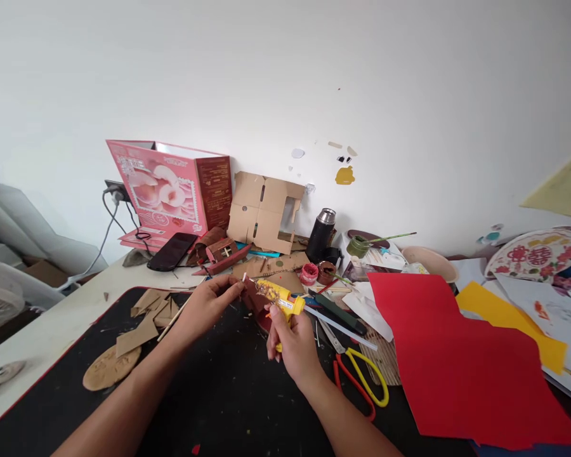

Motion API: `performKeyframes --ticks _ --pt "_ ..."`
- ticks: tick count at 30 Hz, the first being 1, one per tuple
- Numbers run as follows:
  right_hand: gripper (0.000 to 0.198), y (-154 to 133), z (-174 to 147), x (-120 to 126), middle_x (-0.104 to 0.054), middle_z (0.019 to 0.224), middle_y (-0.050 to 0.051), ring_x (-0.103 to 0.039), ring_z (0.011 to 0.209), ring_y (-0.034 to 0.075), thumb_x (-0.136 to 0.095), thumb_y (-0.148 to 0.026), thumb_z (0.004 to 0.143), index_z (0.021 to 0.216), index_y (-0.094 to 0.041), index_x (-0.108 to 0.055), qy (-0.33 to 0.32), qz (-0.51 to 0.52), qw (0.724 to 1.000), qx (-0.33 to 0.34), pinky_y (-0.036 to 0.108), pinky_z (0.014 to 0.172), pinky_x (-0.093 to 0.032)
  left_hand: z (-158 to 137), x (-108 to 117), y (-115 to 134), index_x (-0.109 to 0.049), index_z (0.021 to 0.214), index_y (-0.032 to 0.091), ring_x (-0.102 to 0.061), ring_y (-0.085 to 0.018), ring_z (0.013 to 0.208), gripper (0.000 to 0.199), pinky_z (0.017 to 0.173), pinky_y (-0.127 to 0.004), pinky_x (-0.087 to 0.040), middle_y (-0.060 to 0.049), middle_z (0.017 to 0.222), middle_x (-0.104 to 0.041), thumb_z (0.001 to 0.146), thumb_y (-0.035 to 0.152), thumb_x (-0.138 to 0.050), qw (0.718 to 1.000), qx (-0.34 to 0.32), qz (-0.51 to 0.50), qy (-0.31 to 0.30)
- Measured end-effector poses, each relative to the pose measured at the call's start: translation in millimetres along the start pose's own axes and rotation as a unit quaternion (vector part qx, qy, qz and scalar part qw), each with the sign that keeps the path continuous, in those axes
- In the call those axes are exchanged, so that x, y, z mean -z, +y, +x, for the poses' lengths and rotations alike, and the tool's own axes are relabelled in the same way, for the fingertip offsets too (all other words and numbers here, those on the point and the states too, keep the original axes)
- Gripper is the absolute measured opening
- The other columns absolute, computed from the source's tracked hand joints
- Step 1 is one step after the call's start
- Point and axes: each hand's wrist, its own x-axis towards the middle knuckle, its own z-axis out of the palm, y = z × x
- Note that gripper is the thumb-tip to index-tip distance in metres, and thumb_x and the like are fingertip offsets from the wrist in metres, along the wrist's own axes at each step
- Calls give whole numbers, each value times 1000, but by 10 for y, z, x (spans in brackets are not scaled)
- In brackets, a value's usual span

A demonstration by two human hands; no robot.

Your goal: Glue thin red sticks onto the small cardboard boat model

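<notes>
My right hand [292, 343] is wrapped round the handle of a yellow hot glue gun [285, 303], its nozzle pointing left. A long whitish glue stick [345, 328] runs out of the gun's back end. Just left of the nozzle, my left hand [216, 301] has thumb and fingers pinched together. A tiny pale bit [245, 277] shows at those fingertips; what the fingers hold is too small to name. Under the gun, partly covered by it and my hands, a reddish-brown painted piece [254, 301] stands on the black mat [195, 393].
Scissors [356, 374] and a dark green cutter [337, 311] lie right, beside red paper [461, 355]. Cardboard scraps [140, 330] lie left. Behind are a model boat [223, 254], a phone [172, 251], paint jars [309, 274], a black flask [321, 235] and a pink box [166, 184].
</notes>
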Motion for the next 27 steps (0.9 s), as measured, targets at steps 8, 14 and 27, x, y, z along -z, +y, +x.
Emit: performKeyframes --ticks 8,14,27 --pt "68 11 4 15 -45 40 -7 -44 32 10 -63 -89 83 77 -22 -58 -5 -41 999 13 21 35 -31 -96 -47 -118 -72 81 20 -69 -24 76 49 77 -33 -56 -4 80 -77 90 68 -63 999 9 -2 31" --pt "66 38 -13 25 -45 38 -5 -43 32 11 -60 -86 89 68 -23 -55 -11 -64 998 13 22 36 -31 -99 -11 -158 -72 81 20 -67 -22 75 48 73 -31 -54 -3 78 -74 92 66 -62 1000 15 2 20" --pt "67 109 -47 68 -45 38 -3 -47 34 11 -56 -80 96 59 -24 -48 -15 -113 993 37 22 39 -34 -129 -15 -125 -73 82 20 -70 -24 77 48 75 -33 -56 -4 80 -78 91 66 -62 1000 16 -3 4"
